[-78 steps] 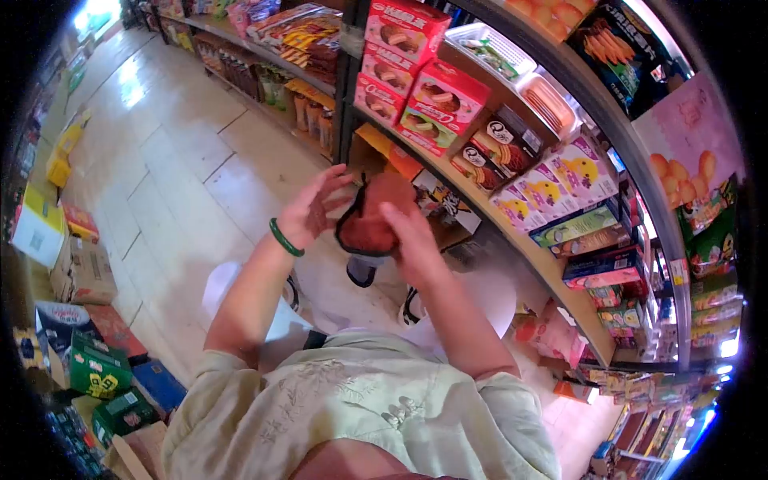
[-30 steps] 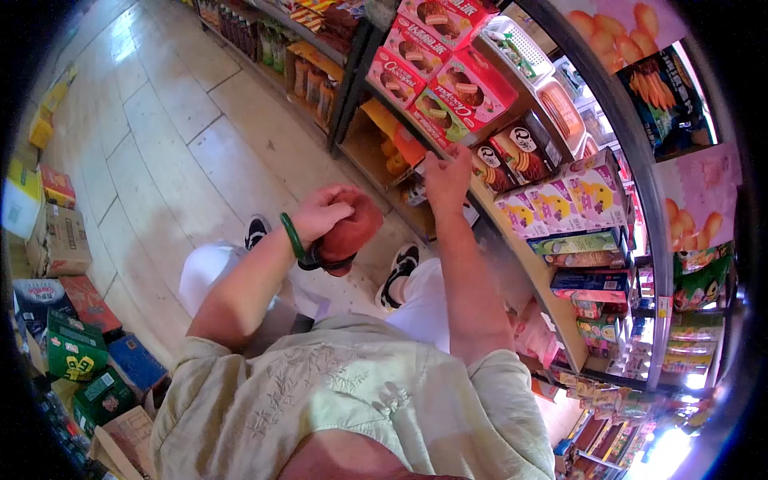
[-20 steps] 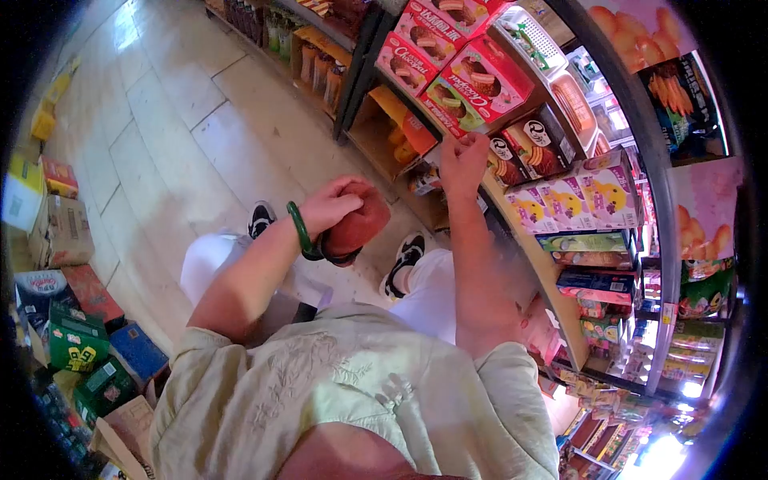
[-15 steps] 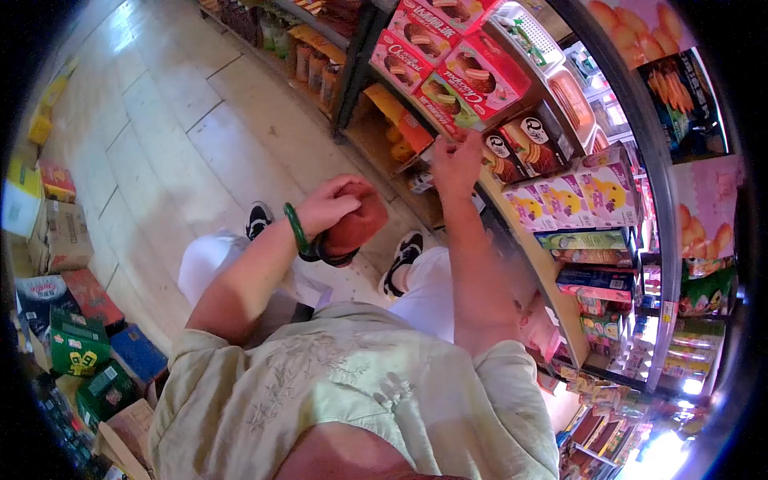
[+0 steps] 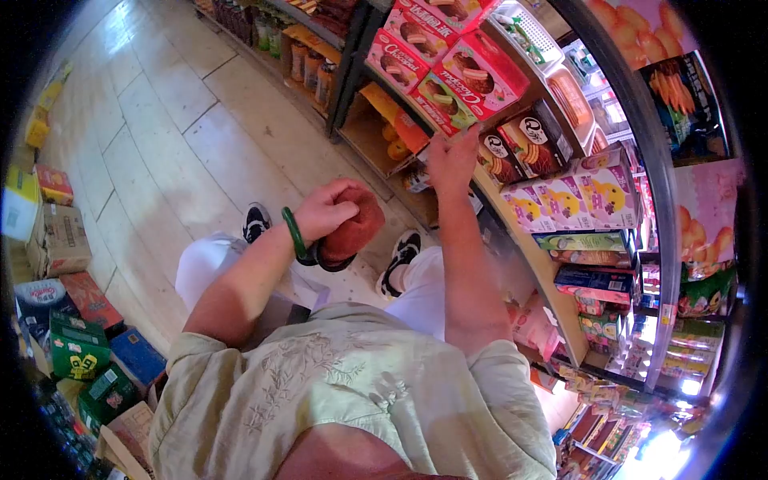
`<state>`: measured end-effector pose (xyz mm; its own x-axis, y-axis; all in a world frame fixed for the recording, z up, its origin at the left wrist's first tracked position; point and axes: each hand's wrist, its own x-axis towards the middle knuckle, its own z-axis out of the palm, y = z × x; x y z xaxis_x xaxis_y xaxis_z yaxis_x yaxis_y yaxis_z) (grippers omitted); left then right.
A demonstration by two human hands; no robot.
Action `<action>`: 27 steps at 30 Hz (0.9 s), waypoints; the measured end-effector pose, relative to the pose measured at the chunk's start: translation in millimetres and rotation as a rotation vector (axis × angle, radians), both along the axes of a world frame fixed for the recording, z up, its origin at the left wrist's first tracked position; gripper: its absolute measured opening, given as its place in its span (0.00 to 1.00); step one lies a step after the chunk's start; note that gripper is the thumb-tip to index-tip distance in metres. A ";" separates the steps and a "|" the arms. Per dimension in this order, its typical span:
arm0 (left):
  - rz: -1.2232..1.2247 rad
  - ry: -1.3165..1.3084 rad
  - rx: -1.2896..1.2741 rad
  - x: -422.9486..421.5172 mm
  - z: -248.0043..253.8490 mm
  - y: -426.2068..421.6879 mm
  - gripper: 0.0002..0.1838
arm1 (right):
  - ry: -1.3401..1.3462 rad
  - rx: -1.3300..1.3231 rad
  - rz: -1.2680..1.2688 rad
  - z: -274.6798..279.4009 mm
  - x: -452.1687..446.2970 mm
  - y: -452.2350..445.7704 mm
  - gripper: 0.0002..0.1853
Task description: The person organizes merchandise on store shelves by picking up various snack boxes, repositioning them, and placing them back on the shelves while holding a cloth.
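Hanging above the floor (image 5: 168, 160), one reddish-brown item (image 5: 365, 230) was clamped in the left hand (image 5: 331, 208) (right hand (image 5: 454, 162) near the shelf edge (image 5: 570, 328), grip indeterminable), where slackened fingers could have dropped it.

Green box with yellow print (image 5: 78, 344) was taken as landmark. Blue box (image 5: 138, 358) lay just right of it, second green box (image 5: 106, 394) just below, red box (image 5: 93, 299) just above. Brown carton (image 5: 66, 240) stood farther above; purple-and-white cartons (image 5: 572, 196), well to landmark's right.
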<state>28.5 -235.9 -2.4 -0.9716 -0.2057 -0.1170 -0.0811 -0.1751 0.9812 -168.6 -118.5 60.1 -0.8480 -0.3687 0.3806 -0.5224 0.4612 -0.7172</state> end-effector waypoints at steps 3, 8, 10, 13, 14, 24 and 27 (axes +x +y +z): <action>-0.024 -0.003 0.025 1.4 1.7 0.8 0.19 | 0.099 0.020 -0.039 -2.3 1.0 -4.9 0.31; -0.033 0.010 0.118 1.1 -0.4 3.3 0.20 | 0.279 0.163 -0.181 -25.9 -0.1 -4.7 0.27; -0.013 -0.028 0.152 2.0 10.2 4.6 0.17 | 0.207 0.063 -0.089 -19.0 8.8 -2.6 0.29; -0.003 -0.011 0.008 1.1 7.6 4.4 0.17 | -0.103 0.079 -0.148 5.1 28.0 -2.6 0.31; 0.000 -0.010 0.008 0.4 4.7 3.6 0.17 | -0.102 0.078 -0.145 3.6 27.4 -2.2 0.31; -0.053 -0.020 -0.060 2.6 -5.2 7.5 0.21 | 0.242 0.482 -0.170 -37.6 -23.0 4.9 0.28; -0.040 0.066 0.000 -2.8 -28.2 14.0 0.21 | 0.310 0.266 -0.110 -66.7 -43.4 8.9 0.32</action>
<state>25.7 -222.0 -30.7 -0.9847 -0.1663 -0.0523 -0.0232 -0.1729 0.9847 -212.1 -109.5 -6.6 -0.7482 -0.4021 0.5278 -0.6321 0.6738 -0.3826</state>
